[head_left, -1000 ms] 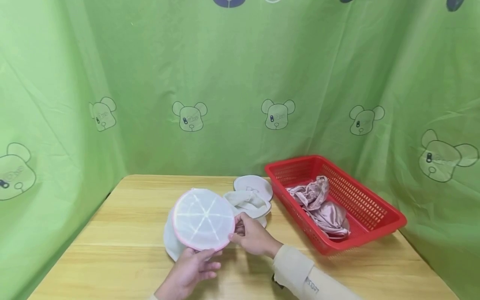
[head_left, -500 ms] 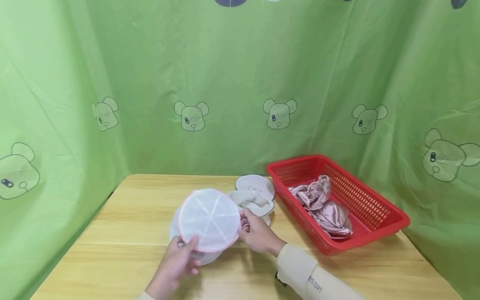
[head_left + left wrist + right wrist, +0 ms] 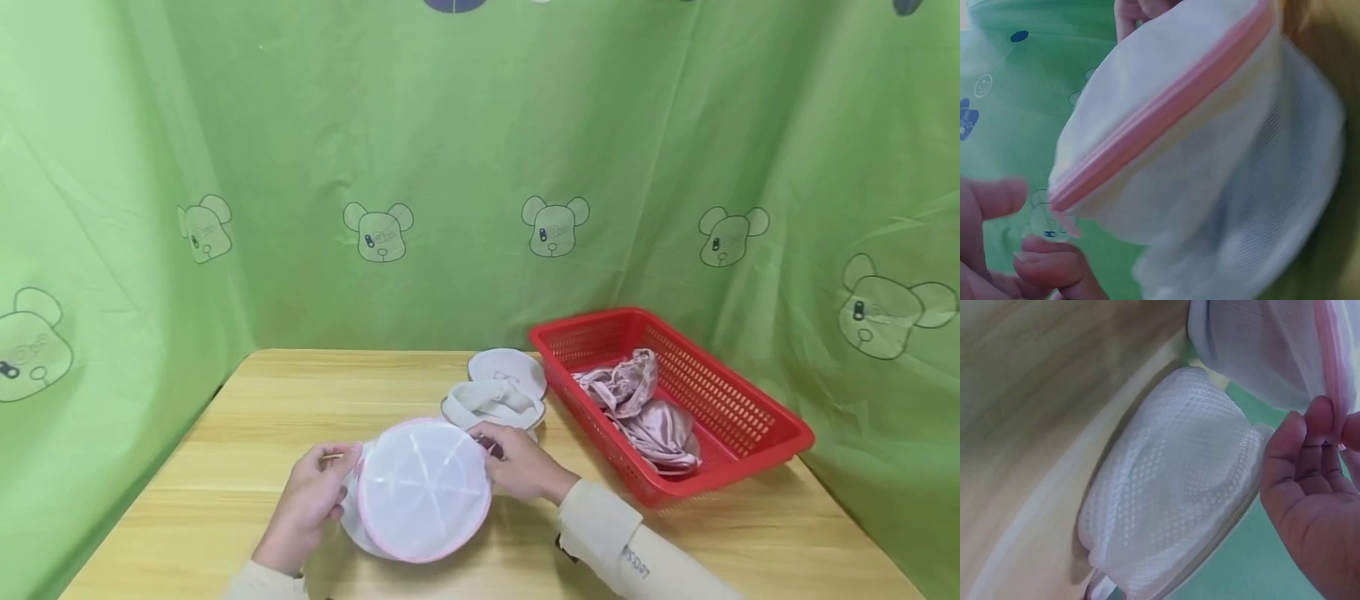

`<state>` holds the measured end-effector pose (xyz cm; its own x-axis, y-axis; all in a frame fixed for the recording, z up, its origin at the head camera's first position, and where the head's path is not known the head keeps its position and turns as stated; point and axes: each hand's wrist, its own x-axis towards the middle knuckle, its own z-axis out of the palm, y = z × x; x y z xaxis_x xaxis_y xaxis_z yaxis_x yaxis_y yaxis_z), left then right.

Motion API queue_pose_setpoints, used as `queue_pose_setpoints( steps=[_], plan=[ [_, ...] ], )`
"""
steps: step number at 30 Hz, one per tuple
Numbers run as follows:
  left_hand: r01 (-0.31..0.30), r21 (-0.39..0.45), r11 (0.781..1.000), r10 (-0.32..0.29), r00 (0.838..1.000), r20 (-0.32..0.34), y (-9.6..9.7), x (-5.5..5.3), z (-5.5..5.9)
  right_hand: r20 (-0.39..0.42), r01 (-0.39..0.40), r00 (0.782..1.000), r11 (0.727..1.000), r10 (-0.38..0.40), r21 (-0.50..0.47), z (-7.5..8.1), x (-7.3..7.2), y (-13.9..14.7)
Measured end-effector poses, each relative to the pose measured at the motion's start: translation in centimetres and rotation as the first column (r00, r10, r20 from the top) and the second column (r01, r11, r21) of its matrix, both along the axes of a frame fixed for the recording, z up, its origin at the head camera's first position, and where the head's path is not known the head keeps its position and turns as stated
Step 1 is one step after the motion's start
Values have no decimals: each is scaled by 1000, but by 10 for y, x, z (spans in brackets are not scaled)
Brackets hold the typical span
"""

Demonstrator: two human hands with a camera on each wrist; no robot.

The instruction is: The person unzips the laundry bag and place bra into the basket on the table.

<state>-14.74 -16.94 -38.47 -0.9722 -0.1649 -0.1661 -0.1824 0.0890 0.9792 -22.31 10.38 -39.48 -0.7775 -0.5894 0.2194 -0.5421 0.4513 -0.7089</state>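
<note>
A round white mesh laundry bag (image 3: 427, 492) with a pink zipper edge is tilted up over the near part of the table. My right hand (image 3: 521, 462) pinches its rim at the upper right; in the right wrist view the thumb and fingertips (image 3: 1319, 419) meet on the pink edge. My left hand (image 3: 307, 496) is at the bag's left side. In the left wrist view its thumb and forefinger are spread apart beside a small pink zipper end (image 3: 1067, 224), with a gap to the bag. The bag's lower body sags behind the round face.
Behind lie more white mesh bags, one with an open-looking top (image 3: 495, 404) and one with a round face (image 3: 507, 372). A red plastic basket (image 3: 720, 475) stands at the right, holding crumpled pink satin cloth (image 3: 660, 433). Green curtains (image 3: 465, 150) surround the wooden table (image 3: 225, 483).
The bag has come down toward me and turned slightly. My left hand has moved from its lower edge to its left side and off it; my right hand keeps its pinch.
</note>
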Motion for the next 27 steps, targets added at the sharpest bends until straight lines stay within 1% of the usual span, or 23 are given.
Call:
queue_pose_setpoints(
  steps=[3,6,9,11,13,16,18,21,22,24,27],
  plan=[
    [33,-129,991,-36,999,-16,0,-1,5,-6,-28,1000,1000,28,-9,3,-1,0],
    [74,-242,967,-83,996,-26,2,-2,7,1,-44,999,999,44,-26,4,-1,-1],
    [117,-308,944,-131,991,-27,3,-2,5,5,-36,999,998,36,-41,4,1,-2],
    [147,-313,938,-162,987,-23,2,-1,4,4,-19,1000,999,19,-50,4,2,-2],
    [189,-272,944,-201,979,-19,0,-1,3,-3,6,1000,998,-6,-57,4,2,-2],
    [247,-151,957,-254,967,-27,-5,-1,3,-23,48,999,997,-50,-66,4,1,0],
    [285,-72,956,-289,956,-43,-9,0,3,-33,70,997,995,-72,-73,4,1,1],
    [319,22,947,-317,946,-63,-14,1,5,-39,79,996,993,-83,-85,5,1,3],
    [324,43,945,-321,945,-68,-15,2,6,-37,79,996,993,-83,-87,5,1,4],
    [311,82,947,-306,949,-70,-16,3,8,-34,79,996,993,-82,-90,6,1,4],
    [261,125,957,-254,965,-68,-15,4,11,-21,85,996,992,-87,-89,8,3,3]
  ],
)
